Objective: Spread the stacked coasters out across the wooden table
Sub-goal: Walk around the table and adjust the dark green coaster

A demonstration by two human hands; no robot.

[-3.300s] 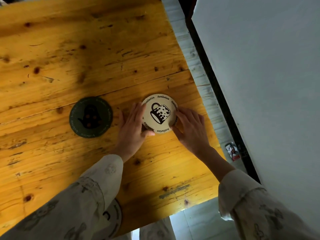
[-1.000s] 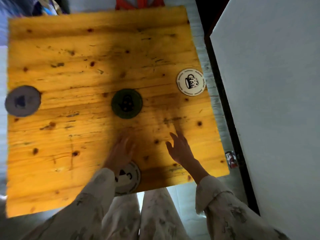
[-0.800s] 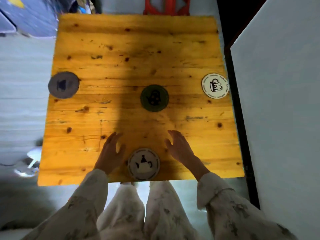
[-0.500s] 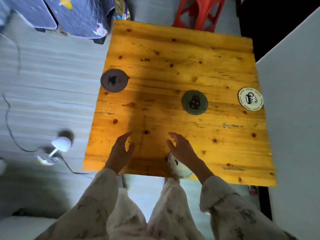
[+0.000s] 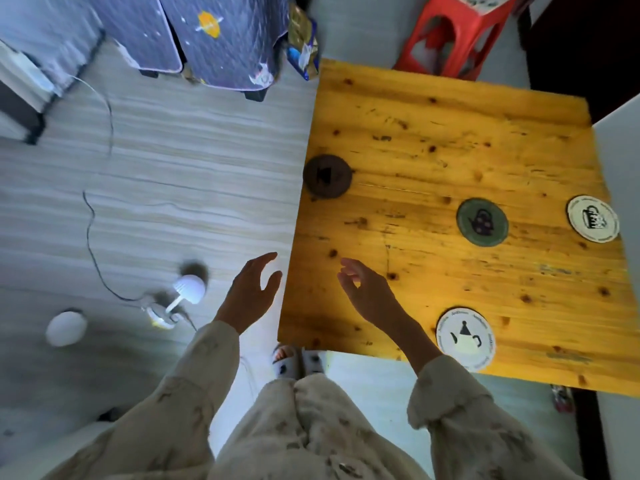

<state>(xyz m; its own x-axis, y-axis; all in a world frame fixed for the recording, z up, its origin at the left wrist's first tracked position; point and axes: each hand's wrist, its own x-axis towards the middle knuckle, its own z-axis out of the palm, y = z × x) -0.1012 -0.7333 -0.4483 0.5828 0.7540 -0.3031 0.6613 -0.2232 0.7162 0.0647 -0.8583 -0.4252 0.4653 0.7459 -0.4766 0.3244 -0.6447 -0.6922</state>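
Note:
Several round coasters lie apart on the wooden table. A dark brown coaster sits at the table's left edge. A green teapot coaster is in the middle. A white mug coaster lies at the right edge. A white teapot coaster rests near the front edge. My left hand hovers over the floor just left of the table, fingers apart, holding nothing. My right hand is above the table's front left part, fingers loosely spread, touching no coaster.
A red plastic stool stands behind the table. A white wall or panel borders the table's right side. On the floor to the left are a small white lamp with a cable, a white round object and patterned fabric.
The view has swung left, so the table now sits at the right. Both hands have lifted off the white teapot coaster and moved left; my left hand is now past the table's edge.

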